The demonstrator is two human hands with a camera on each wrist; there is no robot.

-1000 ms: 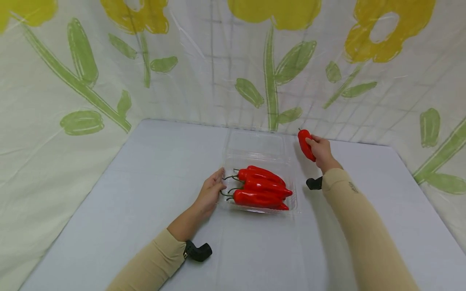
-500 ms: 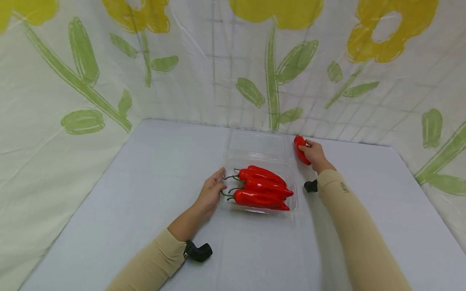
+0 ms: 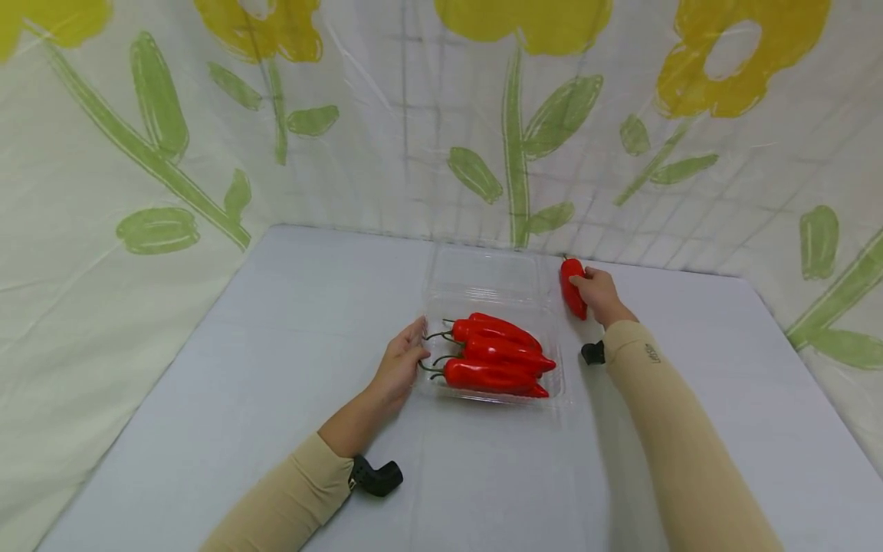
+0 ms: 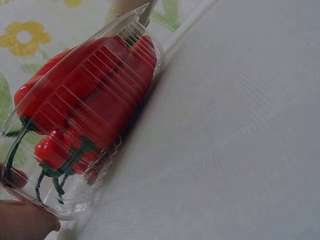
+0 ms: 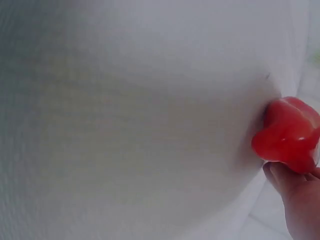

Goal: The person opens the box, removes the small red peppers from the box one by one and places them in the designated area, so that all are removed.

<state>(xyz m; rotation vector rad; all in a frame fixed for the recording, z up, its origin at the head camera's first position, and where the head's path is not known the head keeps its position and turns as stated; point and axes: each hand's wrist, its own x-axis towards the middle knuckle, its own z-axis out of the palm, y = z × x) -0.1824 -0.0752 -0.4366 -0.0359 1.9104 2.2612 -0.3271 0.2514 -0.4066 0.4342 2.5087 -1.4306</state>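
- white table (image 3: 303, 307), flowered backdrop (image 3: 372, 176) behind.
- held red pepper (image 3: 572, 290): right of clear box (image 3: 545, 322), beside its opened lid (image 3: 488, 274); long axis near-to-far, stem far.
- right hand (image 3: 600, 296) grasps it; left hand (image 3: 398, 362), well apart, pinches box's left edge.
- boxed peppers (image 3: 493, 349) lie crosswise, stems left.

A white backdrop sheet (image 3: 372, 184) hangs behind and beside the white tabletop (image 3: 310, 307). It bears large yellow flowers (image 3: 524, 23) on green stems (image 3: 513, 153) with green leaves (image 3: 563, 115).
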